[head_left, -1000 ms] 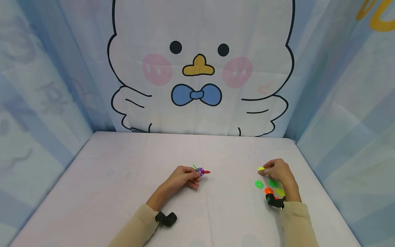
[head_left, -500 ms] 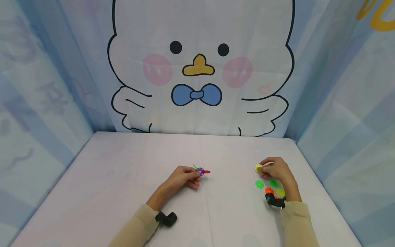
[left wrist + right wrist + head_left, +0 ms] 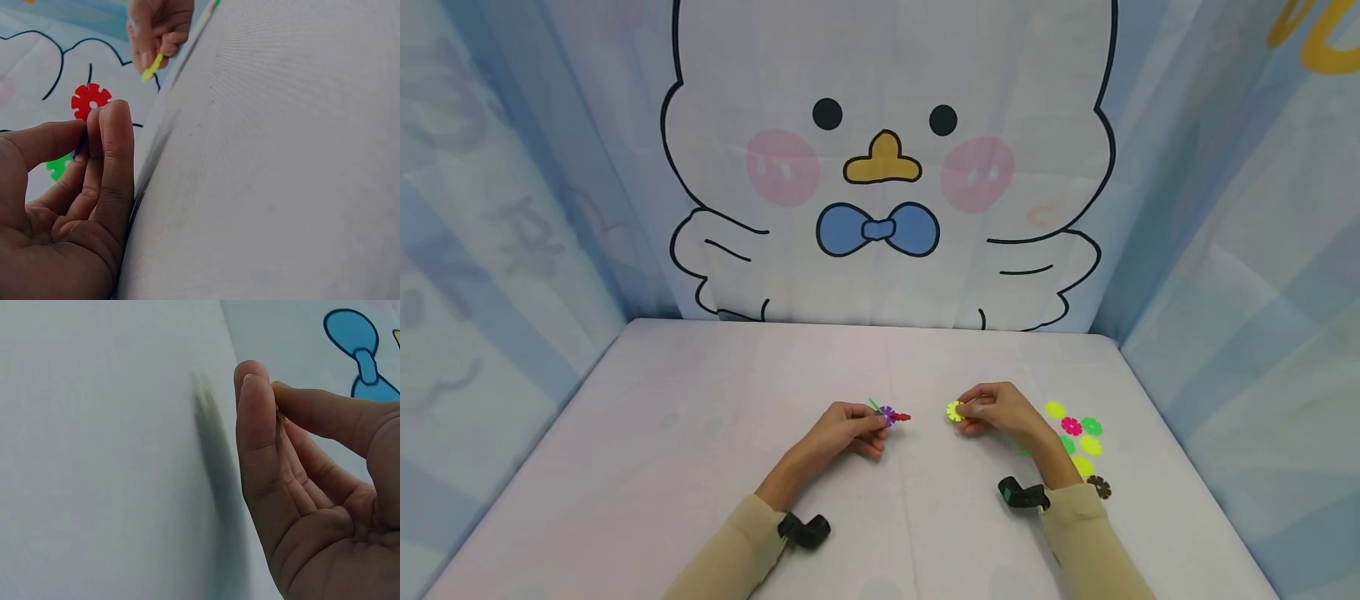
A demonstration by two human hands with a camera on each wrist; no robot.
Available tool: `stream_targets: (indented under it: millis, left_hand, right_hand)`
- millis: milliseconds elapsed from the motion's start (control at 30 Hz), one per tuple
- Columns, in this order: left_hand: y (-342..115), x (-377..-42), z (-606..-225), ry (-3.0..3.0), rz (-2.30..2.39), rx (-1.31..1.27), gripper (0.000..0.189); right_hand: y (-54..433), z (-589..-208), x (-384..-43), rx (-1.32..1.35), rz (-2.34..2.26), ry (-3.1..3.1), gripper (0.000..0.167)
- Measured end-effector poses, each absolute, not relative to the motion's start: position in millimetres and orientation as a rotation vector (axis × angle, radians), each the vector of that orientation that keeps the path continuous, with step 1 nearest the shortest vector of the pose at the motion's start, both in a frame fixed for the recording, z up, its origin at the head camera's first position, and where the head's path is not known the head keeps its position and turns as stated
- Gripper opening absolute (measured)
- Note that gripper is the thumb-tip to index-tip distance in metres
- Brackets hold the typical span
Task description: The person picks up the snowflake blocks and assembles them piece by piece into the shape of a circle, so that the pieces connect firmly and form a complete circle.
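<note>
Near the middle of the table my left hand (image 3: 848, 427) pinches a purple notched disc (image 3: 887, 414) between thumb and fingers. Joined to that disc are a red disc (image 3: 91, 101) and a green disc (image 3: 59, 166), both clear in the left wrist view. A short way to the right, my right hand (image 3: 998, 409) holds a yellow notched disc (image 3: 955, 411) by thumb and fingertips above the table. In the right wrist view the thumb and fingers hide nearly all of the yellow disc. The two hands are apart.
Loose notched discs lie to the right, past my right hand: a pink disc (image 3: 1071, 427), a green disc (image 3: 1092, 427), a brown disc (image 3: 1100, 487) and several yellow ones, some partly behind the forearm. A printed curtain (image 3: 880, 283) stands at the table's (image 3: 737, 375) back edge.
My right hand has lifted the yellow disc from the group on the right and carried it left toward my left hand. The left hand keeps its place and grip.
</note>
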State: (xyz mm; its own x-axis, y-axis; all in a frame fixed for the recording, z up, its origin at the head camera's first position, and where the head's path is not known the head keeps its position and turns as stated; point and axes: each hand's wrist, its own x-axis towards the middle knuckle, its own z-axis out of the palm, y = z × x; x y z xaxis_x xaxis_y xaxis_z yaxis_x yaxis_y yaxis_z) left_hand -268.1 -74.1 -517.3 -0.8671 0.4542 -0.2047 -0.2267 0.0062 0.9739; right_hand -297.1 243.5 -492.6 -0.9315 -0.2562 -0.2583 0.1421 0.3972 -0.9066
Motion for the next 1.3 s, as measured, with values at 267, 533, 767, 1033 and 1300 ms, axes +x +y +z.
stream_targets:
  millis: [267, 533, 767, 1033, 1300]
  left_hand:
    - [-74.6, -268.5, -516.8, 1.813, 1.909, 0.222, 0.03]
    - [-76.8, -268.8, -516.5, 1.822, 1.899, 0.224, 0.032]
    - [-76.5, -269.5, -517.5, 1.822, 1.896, 0.224, 0.028]
    - [-75.6, -268.0, -517.2, 1.827, 1.902, 0.226, 0.027]
    - [-74.2, -269.5, -518.1, 1.833, 1.894, 0.241, 0.026]
  right_hand:
    - [210.8, -492.8, -291.1, -0.279, -1.568, 2.235, 0.03]
    - [196.8, -484.6, -284.7, -0.388, -1.578, 2.197, 0.03]
    - [190.2, -483.2, -282.4, -0.431, -1.556, 2.195, 0.029]
    - [186.9, -488.3, -281.4, -0.439, -1.575, 2.186, 0.027]
    - [186.2, -484.4, -279.4, -0.443, -1.57, 2.2, 0.023]
